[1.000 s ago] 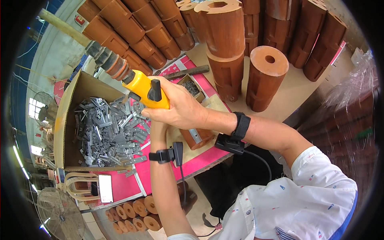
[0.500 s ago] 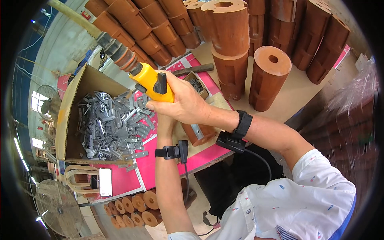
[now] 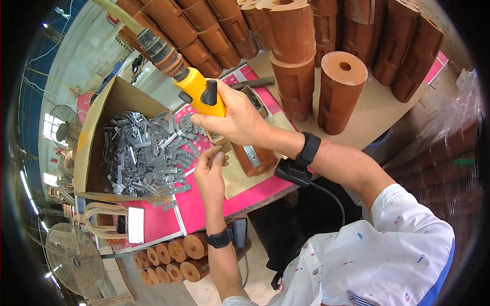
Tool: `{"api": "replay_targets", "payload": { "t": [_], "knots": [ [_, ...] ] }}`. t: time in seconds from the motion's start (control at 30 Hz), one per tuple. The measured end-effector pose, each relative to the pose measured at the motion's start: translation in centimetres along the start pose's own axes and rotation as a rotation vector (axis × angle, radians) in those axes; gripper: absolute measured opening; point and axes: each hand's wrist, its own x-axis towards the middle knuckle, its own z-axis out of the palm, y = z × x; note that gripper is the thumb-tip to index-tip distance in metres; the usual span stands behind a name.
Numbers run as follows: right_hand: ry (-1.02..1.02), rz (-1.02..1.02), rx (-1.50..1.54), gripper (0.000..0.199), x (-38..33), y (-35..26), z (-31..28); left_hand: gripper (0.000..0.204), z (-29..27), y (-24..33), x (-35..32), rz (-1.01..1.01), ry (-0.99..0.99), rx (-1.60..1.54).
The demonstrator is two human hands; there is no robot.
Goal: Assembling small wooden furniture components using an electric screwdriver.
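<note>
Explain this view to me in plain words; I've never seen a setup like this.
There is no robot here: a person works with two bare hands, filmed by a wide fisheye camera on their head, so straight edges look bent. The right hand grips a yellow power tool. The left hand is raised with curled fingers; whether they pinch something small, I can't tell. On the pink-covered table, metal pieces spill from an open carton. Under the right forearm lies a brown cylinder bearing a metal strip. Behind it, similar cylinders stand upright.
</note>
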Motion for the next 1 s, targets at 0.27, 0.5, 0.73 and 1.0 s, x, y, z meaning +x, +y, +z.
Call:
{"api": "replay_targets", "payload": {
  "t": [0.27,0.5,0.73,1.0],
  "knots": [
    [0.033,0.049,-0.044,0.051,0.1,-0.6,0.3,0.018,0.6,-1.5,-3.0,0.113,0.049,-0.015],
    [-0.008,0.141,0.232,0.045,0.3,-3.7,0.2,0.019,2.4,0.1,-3.6,0.108,0.014,-0.131],
    [-0.017,0.149,0.239,0.045,-0.2,-5.3,0.5,0.026,3.2,1.3,-4.3,0.070,0.032,-0.058],
    [-0.027,0.172,0.225,0.044,-0.5,-5.1,0.2,0.028,3.3,0.9,-4.2,0.079,0.007,-0.050]
  ]
}}
